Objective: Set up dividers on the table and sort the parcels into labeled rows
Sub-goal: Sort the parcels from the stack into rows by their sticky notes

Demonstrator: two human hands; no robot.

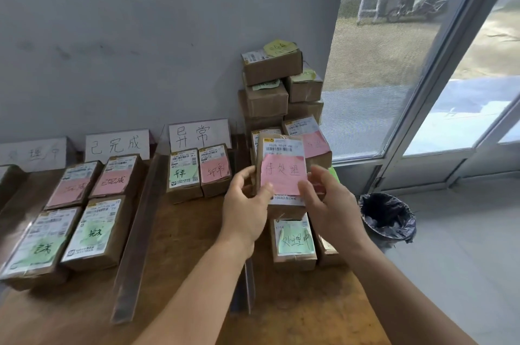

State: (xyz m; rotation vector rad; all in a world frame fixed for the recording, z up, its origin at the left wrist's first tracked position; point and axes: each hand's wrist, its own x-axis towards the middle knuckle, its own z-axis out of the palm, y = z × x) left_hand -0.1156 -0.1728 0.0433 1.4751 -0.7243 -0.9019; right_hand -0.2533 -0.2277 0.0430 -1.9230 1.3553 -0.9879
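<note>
Parcel [282, 176] upright, gripped between both hands [247, 201]

The parcels [282, 176] are brown cardboard with shiny tape and paper notes. The table [197, 232] is rough wood. Dividers [135, 237] look like clear plastic.

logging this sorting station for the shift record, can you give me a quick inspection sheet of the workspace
surface: wooden table, against a grey wall
job's things: sorted parcels in rows between clear dividers, sign cards behind; unsorted stack at right
clutter: nothing seen
grippers: left hand and right hand hold up a parcel with a pink note
cables: nothing seen
surroundings: lined bin on the floor, glass door, parked bike outside
</note>
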